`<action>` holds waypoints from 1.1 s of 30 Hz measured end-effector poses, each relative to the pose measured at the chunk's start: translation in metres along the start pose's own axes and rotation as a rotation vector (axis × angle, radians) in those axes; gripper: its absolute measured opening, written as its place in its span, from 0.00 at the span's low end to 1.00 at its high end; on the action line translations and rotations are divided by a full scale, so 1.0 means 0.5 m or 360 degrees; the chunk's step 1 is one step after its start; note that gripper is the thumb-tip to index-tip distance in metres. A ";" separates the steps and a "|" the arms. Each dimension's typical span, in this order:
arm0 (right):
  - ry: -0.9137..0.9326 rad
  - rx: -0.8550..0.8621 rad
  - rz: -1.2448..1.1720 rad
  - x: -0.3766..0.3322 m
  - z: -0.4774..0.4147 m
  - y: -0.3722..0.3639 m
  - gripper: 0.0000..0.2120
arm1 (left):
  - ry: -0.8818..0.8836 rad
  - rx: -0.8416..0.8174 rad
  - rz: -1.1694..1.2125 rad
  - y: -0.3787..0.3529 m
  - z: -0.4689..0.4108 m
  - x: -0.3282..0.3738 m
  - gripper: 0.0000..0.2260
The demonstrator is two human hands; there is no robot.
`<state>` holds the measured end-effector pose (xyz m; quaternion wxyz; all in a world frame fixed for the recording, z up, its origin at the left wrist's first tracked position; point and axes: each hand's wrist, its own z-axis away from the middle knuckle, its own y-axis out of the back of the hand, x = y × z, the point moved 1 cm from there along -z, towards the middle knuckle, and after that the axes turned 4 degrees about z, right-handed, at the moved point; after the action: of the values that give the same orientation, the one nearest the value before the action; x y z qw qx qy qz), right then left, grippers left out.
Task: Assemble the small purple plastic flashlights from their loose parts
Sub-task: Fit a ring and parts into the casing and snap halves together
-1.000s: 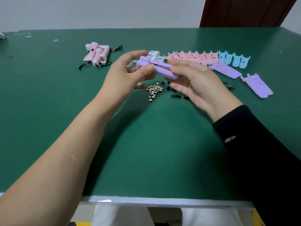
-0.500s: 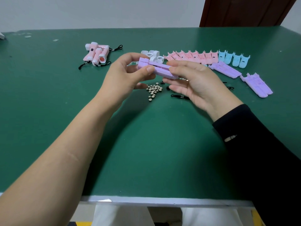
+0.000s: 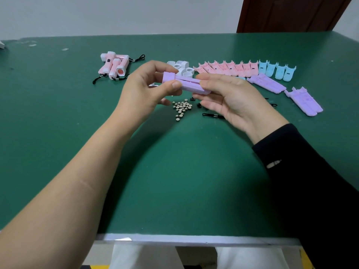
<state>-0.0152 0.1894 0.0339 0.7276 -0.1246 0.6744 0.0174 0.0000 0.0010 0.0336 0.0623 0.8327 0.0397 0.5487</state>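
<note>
Little has moved over the last second: both hands sit marginally lower in the frame, so more of the white caps (image 3: pixel 181 65) shows behind them, and the piece they hold lies a touch more level. Grip unchanged as far as I can see.

Left hand (image 3: pixel 143 88): thumb in front and fingers behind pinch the wider head end of the purple flashlight body (image 3: pixel 186 84). Right hand (image 3: pixel 229 98): fingers over the top and thumb beneath curl round the tail end. Body held in the air, upper centre of frame, above the table (image 3: pixel 174 171), touching nothing else. A seam runs along it; whether the two halves are fully seated, cannot tell.

Just below the hands: a cluster of button cells (image 3: pixel 181 108) and a black lanyard (image 3: pixel 212 115) with small dark bits beside it.

Upper right: a row of pink shell halves (image 3: pixel 229 67), then blue shell halves (image 3: pixel 275 70), with two stacks of purple shell halves (image 3: pixel 267 84) in front of them.

Upper left: a few finished pink flashlights (image 3: pixel 114 65), lanyards attached.

Progress, judged: early. No finished purple unit lies on the table; this one appears to lack its white cap and lanyard, and whether cells are inside is hidden. Both purple stacks remain to be done.
</note>
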 end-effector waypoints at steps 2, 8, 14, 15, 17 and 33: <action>0.0007 0.0007 0.0009 0.000 0.000 0.001 0.06 | -0.0014 -0.0002 -0.0017 0.000 0.000 0.000 0.07; 0.0108 0.0094 0.0220 0.001 0.001 0.005 0.07 | -0.0011 -0.0083 -0.0409 0.000 -0.003 -0.018 0.12; 0.0351 0.0122 0.0505 0.000 0.003 -0.003 0.10 | -0.0027 -0.0294 -0.0735 -0.020 0.009 -0.027 0.07; 0.0366 0.0116 0.0517 0.000 0.003 -0.004 0.11 | -0.0022 -0.0282 -0.0742 -0.021 0.008 -0.025 0.05; 0.0374 0.0112 0.0539 0.000 0.003 -0.003 0.12 | -0.0007 -0.0269 -0.0764 -0.020 0.005 -0.022 0.06; -0.0044 0.0033 0.1976 -0.002 0.001 0.049 0.06 | 0.0177 -0.0141 -0.0766 -0.003 -0.008 -0.032 0.08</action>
<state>-0.0195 0.2134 0.0311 0.5915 0.2982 0.6118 0.4323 -0.0100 0.0006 0.0204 0.2253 0.7642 0.2161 0.5644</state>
